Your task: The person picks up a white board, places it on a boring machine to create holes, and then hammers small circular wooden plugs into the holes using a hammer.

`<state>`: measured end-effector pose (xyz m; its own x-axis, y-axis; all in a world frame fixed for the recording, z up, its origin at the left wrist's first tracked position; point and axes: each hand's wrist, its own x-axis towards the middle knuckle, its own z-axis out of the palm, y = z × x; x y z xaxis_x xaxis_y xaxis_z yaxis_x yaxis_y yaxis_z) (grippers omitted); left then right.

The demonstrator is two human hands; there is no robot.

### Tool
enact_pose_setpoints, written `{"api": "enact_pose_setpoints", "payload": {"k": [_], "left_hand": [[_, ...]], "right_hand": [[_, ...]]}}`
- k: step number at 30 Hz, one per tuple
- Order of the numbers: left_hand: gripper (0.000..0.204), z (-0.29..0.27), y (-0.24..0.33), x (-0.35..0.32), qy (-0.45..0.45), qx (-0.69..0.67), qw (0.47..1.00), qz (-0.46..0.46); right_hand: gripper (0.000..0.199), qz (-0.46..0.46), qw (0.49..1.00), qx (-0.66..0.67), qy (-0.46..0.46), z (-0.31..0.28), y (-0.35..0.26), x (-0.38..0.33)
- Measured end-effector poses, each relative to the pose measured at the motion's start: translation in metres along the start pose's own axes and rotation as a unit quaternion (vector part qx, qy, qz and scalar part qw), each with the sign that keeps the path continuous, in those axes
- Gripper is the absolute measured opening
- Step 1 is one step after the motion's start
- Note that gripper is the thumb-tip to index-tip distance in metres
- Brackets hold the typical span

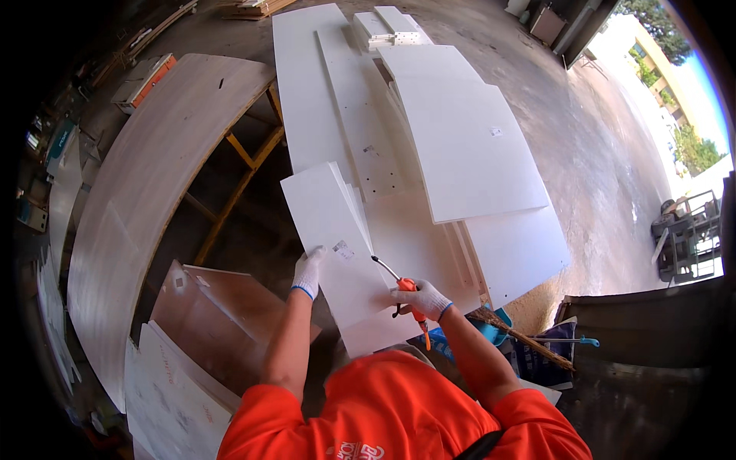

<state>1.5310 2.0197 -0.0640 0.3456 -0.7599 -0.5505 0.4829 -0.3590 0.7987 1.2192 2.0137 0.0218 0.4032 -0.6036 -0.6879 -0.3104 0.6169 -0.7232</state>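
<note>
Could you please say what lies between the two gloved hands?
The head view shows a white panel there, and the nozzle of the orange tool in the right hand.

Air blow gun (409, 288): plastic body, metal nozzle (389, 268). From here: knit-cloth gloves (309, 271); smooth, matt panel (326, 218); wood-grained tabletop (146, 199) at 9 o'clock.

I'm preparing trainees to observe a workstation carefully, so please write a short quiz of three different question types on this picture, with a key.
1. Which hand grips the orange tool?
2. True or false: the left hand, at the edge of a white panel, wears a black glove.
3. The tool's thin nozzle points: (a) to the person's right; (b) away from the person's torso; (c) toward the torso.

Key:
1. The right hand.
2. False; the glove is white.
3. (b)
</note>
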Motion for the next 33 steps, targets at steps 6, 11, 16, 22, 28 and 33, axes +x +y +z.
{"api": "enact_pose_setpoints", "payload": {"k": [6, 11, 16, 22, 28, 33], "left_hand": [[0.053, 0.016, 0.015, 0.04, 0.049, 0.332, 0.937, 0.1], [0.059, 0.106, 0.035, 0.026, 0.154, 0.486, 0.734, 0.449], [0.049, 0.237, -0.013, 0.056, -0.107, 0.266, 0.944, 0.163], [0.032, 0.297, 0.012, 0.03, -0.119, 0.275, 0.954, 0.007], [0.032, 0.244, -0.03, -0.049, -0.167, 0.261, 0.95, -0.046], [0.049, 0.184, -0.024, -0.101, -0.275, -0.1, 0.936, -0.196]], "right_hand": [[0.029, 0.001, 0.992, 0.061, 0.113, -0.036, 0.009, -0.065], [0.024, 0.013, 0.955, 0.082, 0.285, -0.07, 0.055, -0.123], [0.028, 0.012, 0.937, 0.1, 0.335, -0.072, 0.051, -0.153], [0.03, -0.012, 0.911, 0.192, 0.364, -0.095, 0.077, -0.163], [0.028, -0.057, 0.896, 0.236, 0.372, -0.145, 0.06, -0.162], [0.028, -0.131, 0.832, 0.327, 0.429, -0.2, 0.068, -0.143]]}}
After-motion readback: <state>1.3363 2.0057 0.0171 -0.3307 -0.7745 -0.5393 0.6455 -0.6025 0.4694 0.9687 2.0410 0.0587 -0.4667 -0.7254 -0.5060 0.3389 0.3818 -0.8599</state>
